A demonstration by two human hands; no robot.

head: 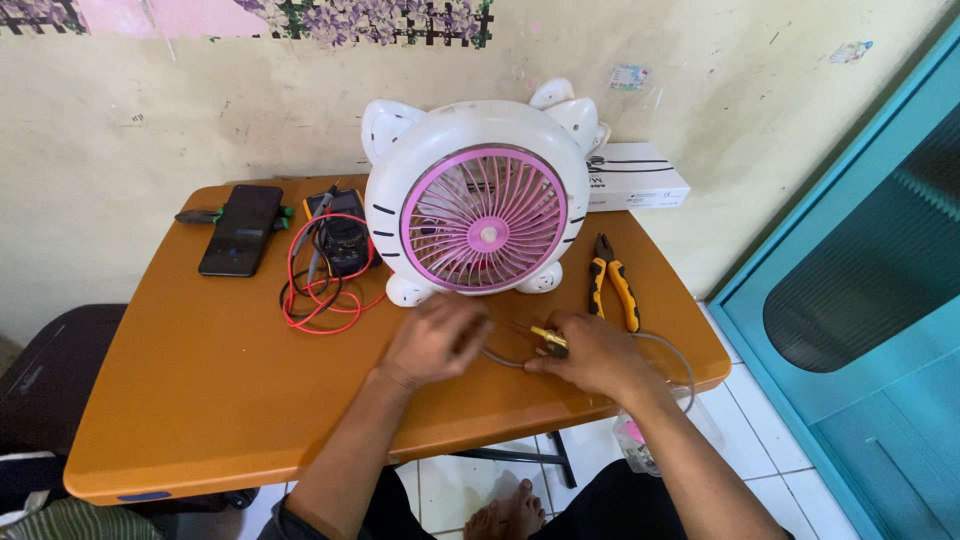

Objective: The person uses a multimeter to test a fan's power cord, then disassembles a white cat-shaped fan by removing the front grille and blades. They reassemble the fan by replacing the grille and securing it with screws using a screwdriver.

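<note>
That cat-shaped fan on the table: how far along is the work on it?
Early, it seems. The fan stands whole, pink grille on. Laid out beside it: pliers, a multimeter with red leads, a phone. In hand: the right hand holds a small brass-coloured tool on a grey cable; the left hand rests in front of the fan. Nothing is opened yet.

Both forearms enter from the lower middle of the frame, bare of sleeves, watch or rings. The left hand (432, 340) and right hand (598, 355) are ungloved. Dark clothing covers the lap at bottom; a bare foot (510, 515) shows beneath.
</note>
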